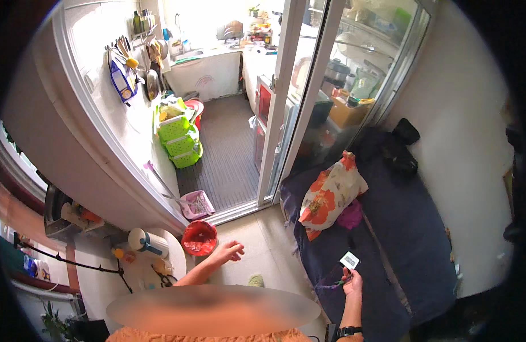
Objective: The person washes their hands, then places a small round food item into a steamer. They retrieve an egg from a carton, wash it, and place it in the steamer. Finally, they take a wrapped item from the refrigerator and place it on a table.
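My right hand is closed on a small white card with a dark printed pattern, held above the dark blue cover. A thin dark purple cord trails from beside that hand; where it is fastened is too small to tell. My left hand hangs over the floor with nothing in it, its fingers loosely bent and apart. Closest to it is a red waste bin with a plastic lining. Beyond the card, a floral cushion in white and orange lies on the cover.
A low seat or bed with a dark blue cover fills the right side. At left stands a round table with a white jug and scissors. Ahead, a sliding glass door opens onto a kitchen with green stacked baskets.
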### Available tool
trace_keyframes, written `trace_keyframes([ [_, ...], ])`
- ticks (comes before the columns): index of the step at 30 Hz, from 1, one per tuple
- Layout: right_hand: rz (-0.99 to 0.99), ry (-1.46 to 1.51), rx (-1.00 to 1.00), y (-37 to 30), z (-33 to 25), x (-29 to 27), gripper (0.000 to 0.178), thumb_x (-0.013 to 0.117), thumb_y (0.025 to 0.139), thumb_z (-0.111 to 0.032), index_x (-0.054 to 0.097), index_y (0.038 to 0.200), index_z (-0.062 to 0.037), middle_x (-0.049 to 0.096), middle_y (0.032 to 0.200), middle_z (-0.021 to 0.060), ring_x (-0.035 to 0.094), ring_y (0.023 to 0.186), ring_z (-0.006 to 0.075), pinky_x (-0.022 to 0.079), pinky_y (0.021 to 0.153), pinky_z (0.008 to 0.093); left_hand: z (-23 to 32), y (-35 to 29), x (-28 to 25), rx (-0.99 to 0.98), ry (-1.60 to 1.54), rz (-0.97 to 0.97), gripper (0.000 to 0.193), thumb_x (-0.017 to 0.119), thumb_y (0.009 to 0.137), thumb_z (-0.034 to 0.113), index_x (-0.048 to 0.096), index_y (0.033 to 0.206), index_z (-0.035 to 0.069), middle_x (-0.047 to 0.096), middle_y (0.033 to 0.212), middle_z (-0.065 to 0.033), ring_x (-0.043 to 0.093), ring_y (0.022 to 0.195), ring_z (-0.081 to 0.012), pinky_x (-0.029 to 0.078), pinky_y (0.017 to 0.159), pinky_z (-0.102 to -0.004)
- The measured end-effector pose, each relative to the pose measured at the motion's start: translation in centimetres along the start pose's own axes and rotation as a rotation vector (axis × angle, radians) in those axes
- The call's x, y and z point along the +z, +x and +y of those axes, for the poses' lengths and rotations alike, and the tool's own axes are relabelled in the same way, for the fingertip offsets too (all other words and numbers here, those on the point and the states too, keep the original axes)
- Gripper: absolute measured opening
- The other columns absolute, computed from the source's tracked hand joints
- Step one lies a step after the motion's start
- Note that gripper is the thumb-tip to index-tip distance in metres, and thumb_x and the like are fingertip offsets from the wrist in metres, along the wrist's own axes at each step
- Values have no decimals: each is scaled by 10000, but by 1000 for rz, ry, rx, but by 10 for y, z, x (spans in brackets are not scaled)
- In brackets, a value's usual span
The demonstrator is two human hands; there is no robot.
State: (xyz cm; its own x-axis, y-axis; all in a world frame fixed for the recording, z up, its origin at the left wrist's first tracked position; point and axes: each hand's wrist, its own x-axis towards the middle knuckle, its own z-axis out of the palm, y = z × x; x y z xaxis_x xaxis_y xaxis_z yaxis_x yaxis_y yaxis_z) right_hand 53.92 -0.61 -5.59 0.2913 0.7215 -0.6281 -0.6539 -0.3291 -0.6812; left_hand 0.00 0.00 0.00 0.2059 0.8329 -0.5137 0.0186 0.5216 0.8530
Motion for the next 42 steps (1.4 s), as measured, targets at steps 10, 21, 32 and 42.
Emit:
trace_keyframes([
  [10,101,-170,101,211,-102,2,279,478,887,-102,542,1149,-32,669,997,109,685,823,184,459,559,301,53,72,57,63,57,204,332,534,959,326,598,1104,34,656,972,-42,628,789,-114,516,708,-276],
  [21,225,-685,16,434,-238,20,150,505,903,-196,576,1000,-105,629,866,31,636,715,163,475,610,344,61,73,112,-56,-156,565,296,536,955,301,591,1091,44,648,963,-39,619,748,-105,505,705,-259],
  [32,-261,-1044,210,440,-148,193,402,588,882,-255,538,1250,-103,623,1117,37,598,985,191,453,826,375,63,91,88,1,-320,718,281,500,975,292,587,1076,45,644,959,-30,618,756,-104,509,729,-265],
  [42,-1227,-1300,242,238,81,543,342,560,936,-213,567,1222,-26,676,1019,71,643,830,137,497,722,256,61,121,-69,132,-503,778,226,457,991,258,568,956,64,632,841,-46,625,750,-131,531,713,-302],
])
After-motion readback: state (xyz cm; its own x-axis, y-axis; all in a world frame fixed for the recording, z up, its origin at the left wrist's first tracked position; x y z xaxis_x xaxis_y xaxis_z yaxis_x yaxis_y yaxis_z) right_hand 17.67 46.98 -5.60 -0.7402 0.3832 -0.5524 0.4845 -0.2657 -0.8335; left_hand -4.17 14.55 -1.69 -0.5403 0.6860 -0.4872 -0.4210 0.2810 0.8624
